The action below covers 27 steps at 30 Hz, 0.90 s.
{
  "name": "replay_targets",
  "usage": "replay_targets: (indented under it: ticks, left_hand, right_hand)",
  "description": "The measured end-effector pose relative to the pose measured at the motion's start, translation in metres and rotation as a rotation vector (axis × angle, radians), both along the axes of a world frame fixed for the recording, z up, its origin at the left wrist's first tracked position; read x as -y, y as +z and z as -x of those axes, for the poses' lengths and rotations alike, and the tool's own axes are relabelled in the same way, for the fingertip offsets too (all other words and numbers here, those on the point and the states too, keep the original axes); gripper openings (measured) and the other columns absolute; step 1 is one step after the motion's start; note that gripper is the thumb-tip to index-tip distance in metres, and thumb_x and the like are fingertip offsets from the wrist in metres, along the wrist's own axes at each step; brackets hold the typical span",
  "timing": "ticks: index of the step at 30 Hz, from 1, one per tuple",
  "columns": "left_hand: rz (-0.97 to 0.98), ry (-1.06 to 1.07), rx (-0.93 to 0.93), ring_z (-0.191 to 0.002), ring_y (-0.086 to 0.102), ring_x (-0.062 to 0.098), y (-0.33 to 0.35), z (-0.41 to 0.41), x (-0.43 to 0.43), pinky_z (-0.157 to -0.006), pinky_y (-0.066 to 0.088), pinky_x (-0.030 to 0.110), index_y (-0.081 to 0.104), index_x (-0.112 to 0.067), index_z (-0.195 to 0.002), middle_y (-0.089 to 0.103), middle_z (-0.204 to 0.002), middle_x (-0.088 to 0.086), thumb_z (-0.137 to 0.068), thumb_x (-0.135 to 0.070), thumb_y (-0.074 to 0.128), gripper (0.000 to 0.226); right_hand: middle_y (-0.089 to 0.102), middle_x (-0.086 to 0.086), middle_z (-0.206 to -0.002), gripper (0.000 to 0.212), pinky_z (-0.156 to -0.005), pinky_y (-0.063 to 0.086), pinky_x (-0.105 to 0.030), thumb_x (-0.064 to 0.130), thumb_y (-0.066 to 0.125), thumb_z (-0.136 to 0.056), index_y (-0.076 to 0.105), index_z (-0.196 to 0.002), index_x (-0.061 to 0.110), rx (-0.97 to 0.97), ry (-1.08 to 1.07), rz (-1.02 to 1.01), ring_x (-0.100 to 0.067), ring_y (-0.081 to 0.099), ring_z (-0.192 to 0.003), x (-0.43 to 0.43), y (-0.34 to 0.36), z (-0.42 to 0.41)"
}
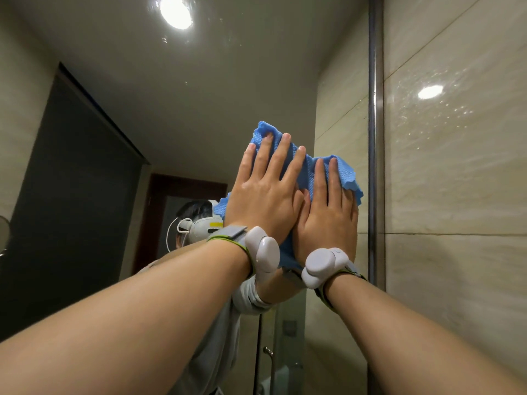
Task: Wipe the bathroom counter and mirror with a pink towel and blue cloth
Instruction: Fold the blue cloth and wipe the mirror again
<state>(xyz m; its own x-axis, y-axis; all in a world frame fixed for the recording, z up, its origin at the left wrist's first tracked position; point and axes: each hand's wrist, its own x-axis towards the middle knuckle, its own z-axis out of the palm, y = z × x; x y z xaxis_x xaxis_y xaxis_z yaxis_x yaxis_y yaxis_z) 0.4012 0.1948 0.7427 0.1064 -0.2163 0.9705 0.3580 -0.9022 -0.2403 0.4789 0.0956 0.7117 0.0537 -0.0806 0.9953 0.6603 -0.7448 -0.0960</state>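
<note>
One view only: head-worn wide-angle cam. It faces forward and tilts up, nearly square onto the mirror [199,109], near enough that the left hand [263,192] and right hand [328,218] reach it mid-frame. Forearms enter from the lower left and lower right corners. Mirror fills left and centre. A metal strip [375,138] runs top to bottom right of centre, tiled wall [456,166] beyond. Ceiling light [175,11] reflected at top, the wearer's headset [199,228] reflected centre-left.
</note>
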Motion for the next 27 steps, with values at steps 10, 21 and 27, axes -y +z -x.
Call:
replay_targets:
  ticks: [10,21,27]
  left_hand:
    - [-0.013,-0.047,-0.02,-0.159,0.009,0.032,-0.022,-0.01,0.009,-0.128,0.011,0.051,0.028,-0.022,-0.162,0.018,-0.171,0.01,-0.105,-0.049,0.028,0.064]
    - [-0.036,-0.06,-0.073,-0.159,0.012,0.032,-0.09,0.0,0.005,-0.127,0.019,0.053,0.031,-0.022,-0.162,0.02,-0.171,0.009,-0.104,-0.042,0.037,0.061]
    - [-0.091,-0.051,-0.118,-0.159,0.01,0.031,-0.11,0.012,-0.015,-0.128,0.017,0.051,0.032,-0.023,-0.161,0.02,-0.171,0.008,-0.104,-0.041,0.042,0.061]
  right_hand:
    - [0.014,-0.005,-0.166,0.061,-0.116,0.032,-0.046,0.043,0.015,-0.105,0.015,-0.16,0.017,-0.036,-0.029,-0.012,-0.028,0.027,-0.148,0.01,-0.026,0.002]
    - [0.019,-0.012,-0.164,0.062,-0.113,0.036,-0.05,0.04,0.025,-0.104,0.023,-0.157,0.009,-0.103,-0.072,-0.018,-0.033,0.029,-0.147,0.005,-0.097,0.01]
    - [0.018,-0.014,-0.164,0.063,-0.111,0.037,-0.052,0.038,0.029,-0.102,0.024,-0.157,0.007,-0.165,-0.077,-0.017,-0.036,0.031,-0.145,-0.007,-0.117,0.024]
